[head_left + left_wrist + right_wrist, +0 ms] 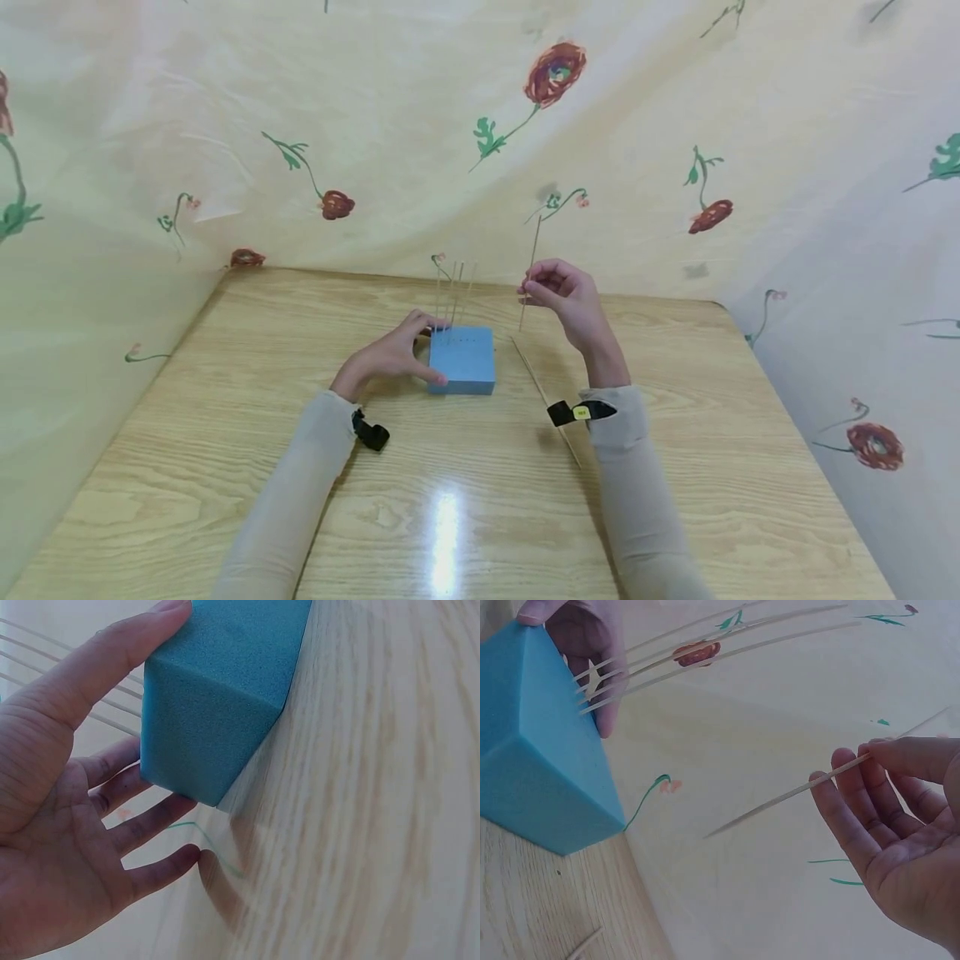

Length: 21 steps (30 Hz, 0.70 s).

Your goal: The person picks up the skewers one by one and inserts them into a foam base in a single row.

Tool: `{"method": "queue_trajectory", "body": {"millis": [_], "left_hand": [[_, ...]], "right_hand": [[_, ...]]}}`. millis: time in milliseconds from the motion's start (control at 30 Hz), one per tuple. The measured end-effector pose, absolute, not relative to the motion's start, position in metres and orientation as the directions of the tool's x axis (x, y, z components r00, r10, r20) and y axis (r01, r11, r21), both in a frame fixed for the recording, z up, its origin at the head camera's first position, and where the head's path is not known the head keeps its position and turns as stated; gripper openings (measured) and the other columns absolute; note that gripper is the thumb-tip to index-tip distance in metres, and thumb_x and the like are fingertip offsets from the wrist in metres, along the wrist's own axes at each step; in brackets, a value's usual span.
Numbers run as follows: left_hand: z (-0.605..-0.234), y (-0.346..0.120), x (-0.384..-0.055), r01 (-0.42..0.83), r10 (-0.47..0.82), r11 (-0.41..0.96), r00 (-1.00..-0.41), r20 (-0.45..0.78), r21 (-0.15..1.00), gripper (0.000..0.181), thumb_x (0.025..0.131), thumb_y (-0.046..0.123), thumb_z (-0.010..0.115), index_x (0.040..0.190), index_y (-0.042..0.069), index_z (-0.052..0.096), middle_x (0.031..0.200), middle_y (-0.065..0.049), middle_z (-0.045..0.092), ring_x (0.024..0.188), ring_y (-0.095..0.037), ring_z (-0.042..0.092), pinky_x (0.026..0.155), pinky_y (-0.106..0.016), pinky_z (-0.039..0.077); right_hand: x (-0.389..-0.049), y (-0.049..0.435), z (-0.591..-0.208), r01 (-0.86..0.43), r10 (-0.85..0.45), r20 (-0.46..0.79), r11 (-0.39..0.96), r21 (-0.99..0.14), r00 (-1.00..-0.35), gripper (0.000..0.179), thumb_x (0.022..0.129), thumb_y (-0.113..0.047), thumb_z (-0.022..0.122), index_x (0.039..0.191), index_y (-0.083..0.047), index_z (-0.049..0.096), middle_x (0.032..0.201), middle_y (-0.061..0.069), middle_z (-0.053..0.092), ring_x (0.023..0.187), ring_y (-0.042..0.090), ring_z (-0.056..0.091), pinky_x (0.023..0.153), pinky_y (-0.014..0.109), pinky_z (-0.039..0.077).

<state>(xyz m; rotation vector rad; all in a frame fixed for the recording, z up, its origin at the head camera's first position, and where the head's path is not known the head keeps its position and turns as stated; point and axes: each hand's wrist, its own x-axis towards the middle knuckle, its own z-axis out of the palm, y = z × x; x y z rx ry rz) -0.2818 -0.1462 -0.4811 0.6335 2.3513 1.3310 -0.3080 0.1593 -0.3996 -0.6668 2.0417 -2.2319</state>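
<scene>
A blue foam block (462, 360) lies on the table, with several thin wooden skewers (457, 292) standing upright in its top near the far edge. My left hand (393, 350) grips the block from its left side, thumb at the near edge and fingers behind it. To the right of the block and above the table, my right hand (567, 302) pinches one skewer (780, 798) between thumb and fingers. This skewer is held nearly upright, its pointed end downward and apart from the block. The left wrist view shows the thumb pressed on the foam.
Another skewer (534, 375) lies loose on the wooden table (375, 517), between the block and my right forearm. A flower-patterned cloth (420, 125) hangs behind the table and along its sides. Each wrist bears a black strap with a small camera (371, 433).
</scene>
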Motion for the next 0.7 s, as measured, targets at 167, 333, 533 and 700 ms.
{"method": "queue_trajectory", "body": {"millis": [167,333,533,700], "left_hand": [[-0.482,-0.145,-0.283,0.198,0.544,0.463,-0.833,-0.100,0.864,0.096,0.076,0.030,0.092,0.155,0.017,0.040,0.153,-0.009,0.030,0.145,-0.031,0.030,0.120,-0.056,0.029],[-0.482,-0.145,-0.282,0.196,0.546,0.462,-0.832,-0.103,0.865,0.094,0.077,0.029,0.092,0.154,0.020,0.040,0.151,-0.007,0.030,0.145,-0.030,0.030,0.120,-0.055,0.030],[-0.479,-0.145,-0.280,0.202,0.550,0.451,-0.830,-0.092,0.870,0.096,0.076,0.029,0.092,0.156,0.016,0.039,0.150,-0.009,0.030,0.144,-0.033,0.030,0.119,-0.058,0.030],[-0.481,-0.146,-0.281,0.207,0.551,0.453,-0.829,-0.091,0.867,0.095,0.076,0.031,0.092,0.155,0.018,0.040,0.150,-0.008,0.031,0.144,-0.031,0.030,0.119,-0.057,0.030]], "right_hand": [[-0.307,0.160,-0.399,-0.292,-0.298,0.317,-0.125,-0.948,-0.900,0.013,0.095,0.008,0.064,0.101,-0.003,0.066,0.092,0.003,0.069,0.084,0.013,0.069,0.078,0.026,0.060],[-0.306,0.155,-0.400,-0.306,-0.308,0.331,-0.129,-0.943,-0.892,0.013,0.092,0.010,0.066,0.099,-0.001,0.066,0.091,0.004,0.070,0.081,0.015,0.070,0.078,0.027,0.060],[-0.303,0.148,-0.404,-0.318,-0.329,0.340,-0.118,-0.941,-0.881,0.010,0.092,0.009,0.067,0.100,0.003,0.064,0.092,0.004,0.070,0.082,0.015,0.070,0.077,0.027,0.060],[-0.301,0.140,-0.407,-0.339,-0.339,0.358,-0.115,-0.934,-0.870,0.010,0.092,0.009,0.068,0.101,0.008,0.063,0.093,0.003,0.069,0.082,0.015,0.070,0.076,0.028,0.061]]}}
